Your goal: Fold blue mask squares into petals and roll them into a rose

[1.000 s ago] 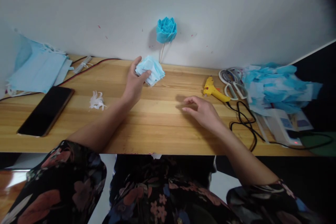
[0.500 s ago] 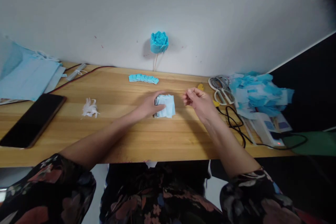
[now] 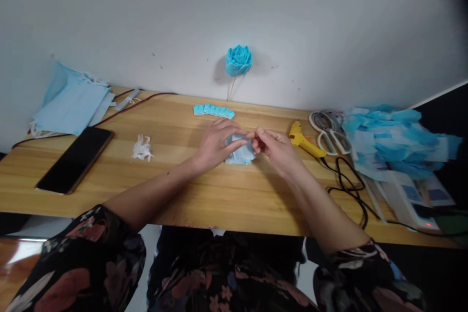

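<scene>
A small stack of light blue fabric squares [image 3: 241,155] lies on the wooden table [image 3: 204,190] in the middle. My left hand [image 3: 215,142] rests on its left side with fingers curled over the top. My right hand [image 3: 274,146] meets it from the right, thumb and fingers pinched on the stack's upper edge. Behind the hands, a row of small blue cut pieces [image 3: 214,110] lies near the wall. A finished blue fabric rose [image 3: 238,60] on a stick leans against the wall.
A yellow glue gun [image 3: 305,139], scissors [image 3: 329,129] and a black cable [image 3: 347,185] lie to the right, beside a heap of blue scraps [image 3: 395,136]. A black phone [image 3: 76,158], white threads [image 3: 142,148] and stacked blue face masks [image 3: 71,105] sit on the left.
My left hand carried the blue stack from the wall to the table's middle. My right hand moved in and now pinches the stack together with the left.
</scene>
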Available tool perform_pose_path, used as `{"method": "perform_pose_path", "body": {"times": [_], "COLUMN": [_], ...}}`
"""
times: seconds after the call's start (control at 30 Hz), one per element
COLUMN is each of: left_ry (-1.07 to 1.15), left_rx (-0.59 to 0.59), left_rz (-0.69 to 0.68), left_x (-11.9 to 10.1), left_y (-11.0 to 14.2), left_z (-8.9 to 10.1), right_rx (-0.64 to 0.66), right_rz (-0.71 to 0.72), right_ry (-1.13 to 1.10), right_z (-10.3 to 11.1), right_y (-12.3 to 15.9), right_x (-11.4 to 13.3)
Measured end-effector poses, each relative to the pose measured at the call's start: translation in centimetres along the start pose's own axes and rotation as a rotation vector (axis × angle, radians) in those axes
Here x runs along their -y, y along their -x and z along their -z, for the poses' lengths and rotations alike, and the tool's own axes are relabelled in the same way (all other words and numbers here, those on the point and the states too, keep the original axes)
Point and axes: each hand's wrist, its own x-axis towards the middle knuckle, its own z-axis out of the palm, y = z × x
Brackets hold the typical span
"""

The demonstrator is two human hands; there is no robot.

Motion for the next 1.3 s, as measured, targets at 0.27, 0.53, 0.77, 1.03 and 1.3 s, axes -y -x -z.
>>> {"method": "perform_pose_path", "body": {"times": [0.27, 0.53, 0.77, 1.03, 1.3], "left_ry": [-0.041, -0.012, 0.077, 0.105, 0.158], "left_rx": [0.033, -0.009, -0.044, -0.046, -0.043], "left_rz": [0.223, 0.246, 0.333, 0.341, 0.334], "left_x": [-0.1, 0.6, 0.8, 0.4, 0.6], "left_y": [-0.7, -0.8, -0.6, -0.6, -0.5], "left_z": [0.9, 1.3, 1.0, 1.2, 1.0], "right_rx": [0.126, -0.224, -0.216, -0.192, 0.029], "right_rz": [0.16, 0.302, 0.126, 0.142, 0.278], "right_ry": [0.376, 0.305, 0.085, 0.172, 1.331], "right_z": [-0.1, 3.4, 5.3, 5.3, 6.9], "right_y": [-0.3, -3.0, -4.3, -4.0, -3.2], "right_x": [0.8, 2.7, -1.2, -1.1, -1.0]}}
